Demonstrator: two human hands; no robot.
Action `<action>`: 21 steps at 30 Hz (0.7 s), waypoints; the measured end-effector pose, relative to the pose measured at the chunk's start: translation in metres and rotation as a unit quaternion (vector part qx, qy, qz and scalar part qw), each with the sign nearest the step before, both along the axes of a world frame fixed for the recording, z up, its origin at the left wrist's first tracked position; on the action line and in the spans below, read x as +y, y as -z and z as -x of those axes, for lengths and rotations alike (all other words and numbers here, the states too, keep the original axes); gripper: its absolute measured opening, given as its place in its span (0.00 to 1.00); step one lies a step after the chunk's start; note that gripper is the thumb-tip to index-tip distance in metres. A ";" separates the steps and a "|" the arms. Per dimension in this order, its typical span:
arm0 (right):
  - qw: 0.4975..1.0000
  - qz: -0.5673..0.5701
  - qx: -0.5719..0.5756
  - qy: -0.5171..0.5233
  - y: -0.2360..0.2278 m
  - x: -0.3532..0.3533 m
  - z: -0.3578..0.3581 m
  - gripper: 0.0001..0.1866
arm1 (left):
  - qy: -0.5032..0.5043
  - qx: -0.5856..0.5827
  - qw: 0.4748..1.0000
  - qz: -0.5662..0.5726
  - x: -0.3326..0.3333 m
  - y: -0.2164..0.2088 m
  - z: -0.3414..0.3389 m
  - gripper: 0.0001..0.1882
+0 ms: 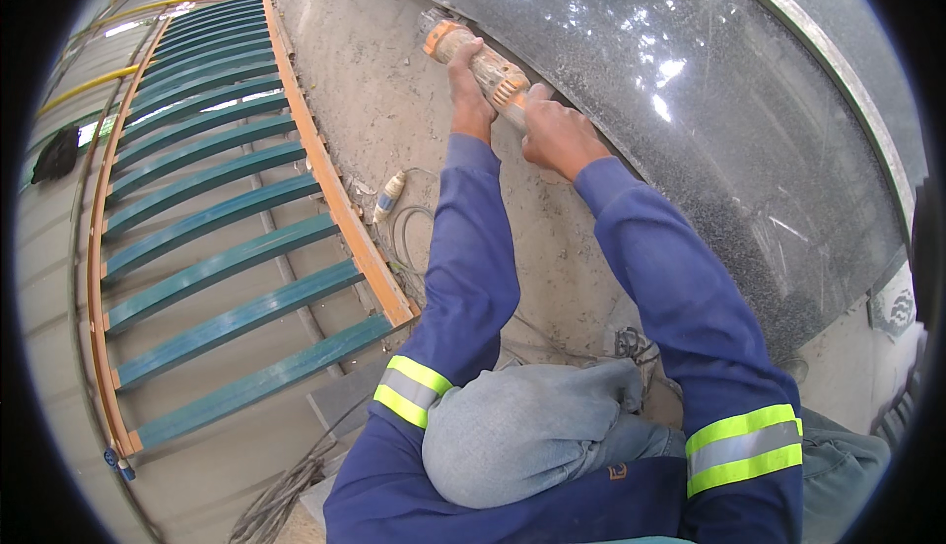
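Note:
Both my hands are closed around a dusty orange and pale angle grinder (491,69), held lengthwise along the near edge of a large dark polished stone slab (690,150). My left hand (471,96) wraps the body near its front, thumb on top. Farther back, my right hand (562,135) grips the rear handle end. The tool's greyish head points to the far left, close to the slab's edge; blur and dust hide whether its disc touches the stone. My sleeves are blue with reflective bands.
A long rack of teal slats with orange side rails (325,174) stands at left. On the dusty floor lie a cable connector (390,196) and a looped grey cable (402,238). Bundled cables (281,495) lie at lower left. A black bag (56,155) hangs by the wall.

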State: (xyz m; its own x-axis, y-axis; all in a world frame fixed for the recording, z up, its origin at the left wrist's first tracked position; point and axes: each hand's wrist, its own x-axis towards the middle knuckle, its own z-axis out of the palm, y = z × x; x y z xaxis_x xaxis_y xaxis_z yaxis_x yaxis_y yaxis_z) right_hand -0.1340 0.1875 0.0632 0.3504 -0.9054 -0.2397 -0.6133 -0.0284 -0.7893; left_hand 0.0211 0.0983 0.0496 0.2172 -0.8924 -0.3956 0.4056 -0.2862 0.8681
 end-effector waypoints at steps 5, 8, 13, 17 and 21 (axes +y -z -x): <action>1.000 -0.009 0.011 0.011 0.005 -0.021 -0.016 0.22 | 0.013 -0.008 1.000 0.009 -0.022 0.008 -0.016 0.17; 0.999 -0.022 0.014 0.019 0.006 -0.029 -0.021 0.25 | 0.019 -0.002 1.000 0.008 -0.031 0.008 -0.021 0.17; 0.999 -0.018 0.010 0.025 0.003 -0.022 -0.014 0.25 | 0.005 0.003 1.000 -0.018 -0.019 -0.004 -0.004 0.16; 1.000 -0.006 -0.004 0.016 -0.005 0.005 0.001 0.21 | 0.008 0.009 1.000 -0.009 0.008 -0.013 0.007 0.16; 1.000 0.002 0.000 0.009 -0.010 0.021 0.011 0.20 | -0.002 0.016 1.000 -0.006 0.021 -0.010 0.011 0.16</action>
State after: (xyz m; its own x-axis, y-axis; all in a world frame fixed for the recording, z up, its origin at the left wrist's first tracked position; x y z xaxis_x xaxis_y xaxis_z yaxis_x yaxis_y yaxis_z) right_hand -0.1447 0.2088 0.0727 0.3339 -0.9128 -0.2354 -0.6136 -0.0209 -0.7893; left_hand 0.0104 0.1193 0.0593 0.2083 -0.8861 -0.4141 0.4353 -0.2952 0.8505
